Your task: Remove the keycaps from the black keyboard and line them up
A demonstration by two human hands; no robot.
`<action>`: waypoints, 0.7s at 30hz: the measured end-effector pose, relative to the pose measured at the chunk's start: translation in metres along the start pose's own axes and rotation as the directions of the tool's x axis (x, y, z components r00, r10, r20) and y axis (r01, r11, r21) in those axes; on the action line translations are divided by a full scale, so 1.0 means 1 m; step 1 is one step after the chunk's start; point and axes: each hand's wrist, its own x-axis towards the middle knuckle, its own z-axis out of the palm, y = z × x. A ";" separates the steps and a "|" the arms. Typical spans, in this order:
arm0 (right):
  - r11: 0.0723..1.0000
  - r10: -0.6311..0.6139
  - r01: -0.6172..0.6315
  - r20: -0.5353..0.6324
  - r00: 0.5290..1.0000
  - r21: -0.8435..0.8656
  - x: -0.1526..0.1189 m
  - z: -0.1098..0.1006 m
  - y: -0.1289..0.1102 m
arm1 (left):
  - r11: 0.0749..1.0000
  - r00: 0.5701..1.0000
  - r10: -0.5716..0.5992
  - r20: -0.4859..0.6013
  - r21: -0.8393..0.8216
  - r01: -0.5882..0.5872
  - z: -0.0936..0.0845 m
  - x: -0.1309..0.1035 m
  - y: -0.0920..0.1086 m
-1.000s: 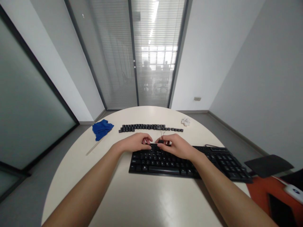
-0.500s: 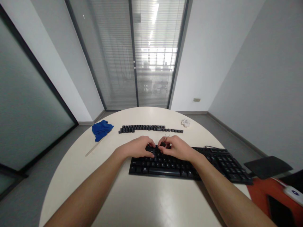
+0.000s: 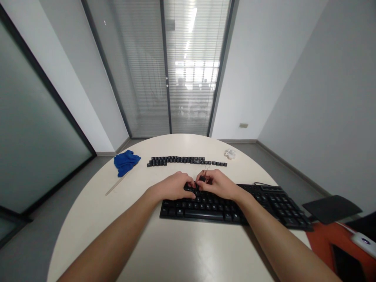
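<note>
Pinching a small black piece [image 3: 202, 179], right hand [image 3: 221, 185] works over the upper left part of the black keyboard [image 3: 202, 215], which lies on the round table [image 3: 158, 250]; left hand [image 3: 173, 186] rests there too, thumb and fingers parted, can't tell if gripping a key. Loose keycaps [image 3: 176, 159] lined up beyond, legends too small to read from here. White device [image 3: 364, 241] at far right has a round dark mark, no readable brand.

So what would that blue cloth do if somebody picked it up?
The blue cloth would probably hang floppy, since it lies in soft, uneven folds. It looks light and hard to break, being just bunched fabric. Pulled sideways, it might nudge the thin stick, whose far end meets the cloth's edge.
</note>
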 end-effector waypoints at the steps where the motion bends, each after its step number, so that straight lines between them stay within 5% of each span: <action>1: 1.000 -0.008 0.008 -0.006 1.000 0.018 0.000 0.000 0.000 | 1.000 1.000 -0.002 -0.001 -0.001 0.001 0.001 0.000 0.001; 13: 0.954 0.099 -0.094 -0.004 0.995 0.286 0.001 0.005 0.015 | 1.000 1.000 -0.020 0.001 -0.014 0.020 0.004 0.002 -0.001; 21: 0.988 -0.001 0.014 -0.084 0.996 0.154 0.001 0.002 0.013 | 0.999 1.000 -0.003 -0.026 -0.044 0.002 0.011 0.005 -0.004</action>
